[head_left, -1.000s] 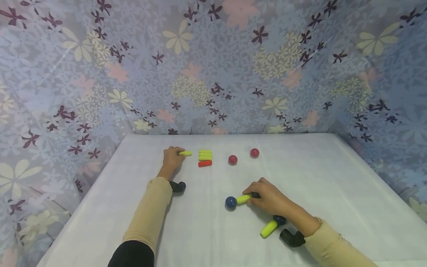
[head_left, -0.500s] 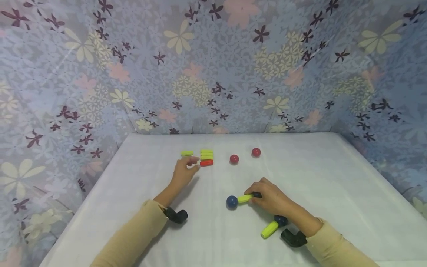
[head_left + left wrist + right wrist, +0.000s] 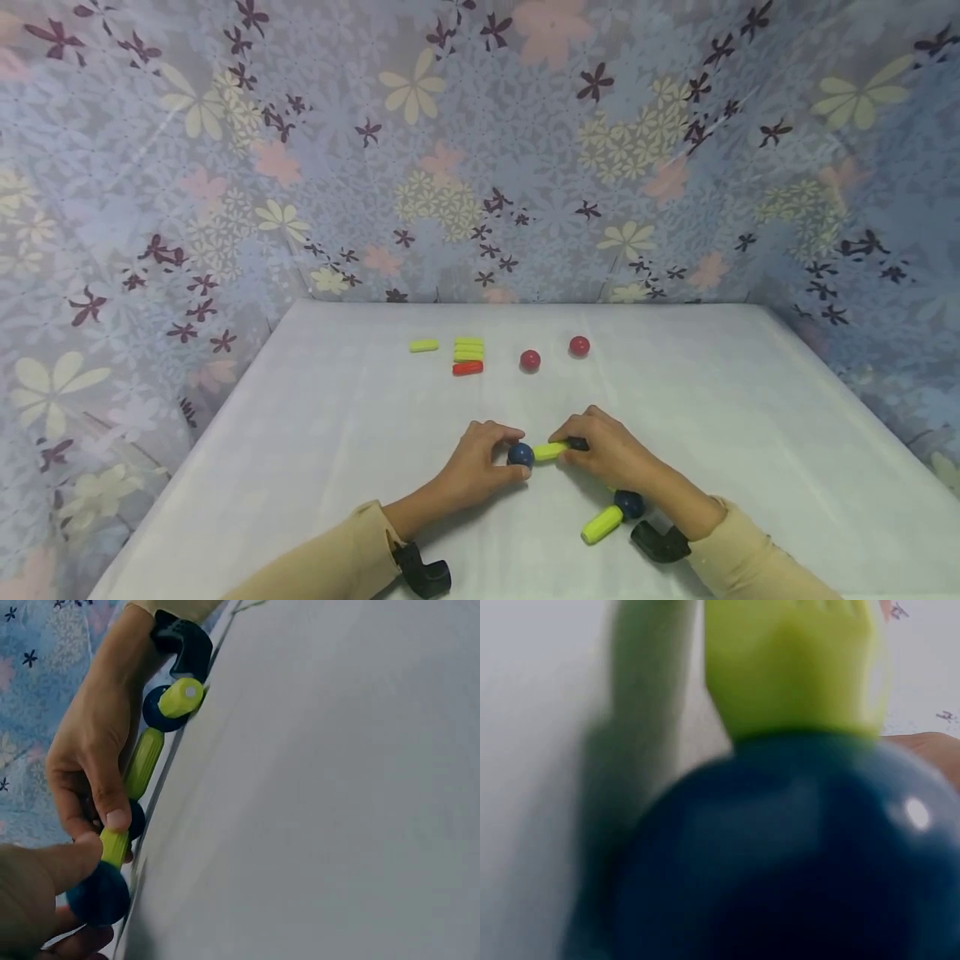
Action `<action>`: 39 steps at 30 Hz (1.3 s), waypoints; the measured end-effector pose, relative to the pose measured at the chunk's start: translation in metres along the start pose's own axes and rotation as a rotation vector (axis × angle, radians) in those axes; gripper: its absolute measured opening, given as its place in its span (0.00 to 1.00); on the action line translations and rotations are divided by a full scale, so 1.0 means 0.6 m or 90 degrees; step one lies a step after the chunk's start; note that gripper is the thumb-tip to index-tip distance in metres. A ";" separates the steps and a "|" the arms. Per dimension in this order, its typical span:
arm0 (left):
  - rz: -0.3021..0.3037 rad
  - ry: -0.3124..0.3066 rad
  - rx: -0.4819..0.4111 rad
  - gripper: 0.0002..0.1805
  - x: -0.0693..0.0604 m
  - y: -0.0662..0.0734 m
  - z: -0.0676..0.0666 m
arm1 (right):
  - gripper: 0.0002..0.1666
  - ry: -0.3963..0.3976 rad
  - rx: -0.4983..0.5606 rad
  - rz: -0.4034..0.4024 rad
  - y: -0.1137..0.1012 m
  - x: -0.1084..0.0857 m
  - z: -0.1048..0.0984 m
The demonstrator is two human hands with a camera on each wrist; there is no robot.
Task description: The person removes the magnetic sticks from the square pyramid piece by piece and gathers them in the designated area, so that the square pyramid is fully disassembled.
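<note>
In the head view my left hand (image 3: 474, 472) has thumb and fingers around a blue ball (image 3: 521, 455). A yellow stick (image 3: 551, 451) runs from this ball to a second dark blue ball (image 3: 577, 443), which my right hand (image 3: 613, 450) pinches. The left wrist view shows another yellow stick (image 3: 145, 763) running on from there to a third blue ball (image 3: 156, 710), with one more yellow stick (image 3: 180, 698) on it. Up close in the right wrist view are a blue ball (image 3: 795, 855) and a yellow stick (image 3: 795, 667). My right palm is hidden.
Farther back on the white table (image 3: 360, 392) lie a single yellow stick (image 3: 423, 346), several yellow sticks (image 3: 468, 349) side by side and a red stick (image 3: 468, 368). Two red balls (image 3: 530, 361) sit to their right. A flowered cloth (image 3: 480, 167) rises behind.
My left hand let go of a yellow stick at the back left, then came forward and right to the blue ball. My right hand stays where it was, on the joined pieces.
</note>
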State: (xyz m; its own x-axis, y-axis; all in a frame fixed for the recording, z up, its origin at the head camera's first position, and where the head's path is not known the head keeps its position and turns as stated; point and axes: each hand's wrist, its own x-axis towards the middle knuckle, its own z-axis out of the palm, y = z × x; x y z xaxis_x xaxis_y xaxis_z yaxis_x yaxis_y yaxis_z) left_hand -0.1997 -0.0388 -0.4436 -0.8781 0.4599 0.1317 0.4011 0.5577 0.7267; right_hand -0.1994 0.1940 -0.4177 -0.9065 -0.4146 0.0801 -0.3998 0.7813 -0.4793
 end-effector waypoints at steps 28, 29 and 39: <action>0.026 0.051 0.032 0.18 0.000 -0.001 0.009 | 0.13 0.010 -0.065 -0.030 -0.011 0.000 0.007; 0.031 0.049 0.032 0.18 -0.001 -0.002 0.008 | 0.13 0.009 -0.064 -0.029 -0.011 0.000 0.007; -0.019 0.056 -0.040 0.19 -0.005 -0.025 -0.025 | 0.14 -0.010 -0.049 0.021 -0.013 -0.001 0.003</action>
State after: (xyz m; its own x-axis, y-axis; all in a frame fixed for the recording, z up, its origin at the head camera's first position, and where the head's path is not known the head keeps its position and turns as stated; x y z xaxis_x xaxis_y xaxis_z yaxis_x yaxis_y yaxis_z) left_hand -0.2067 -0.0589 -0.4446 -0.9101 0.3800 0.1652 0.3591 0.5245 0.7720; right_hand -0.1955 0.1873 -0.4152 -0.9171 -0.3954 0.0515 -0.3801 0.8278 -0.4126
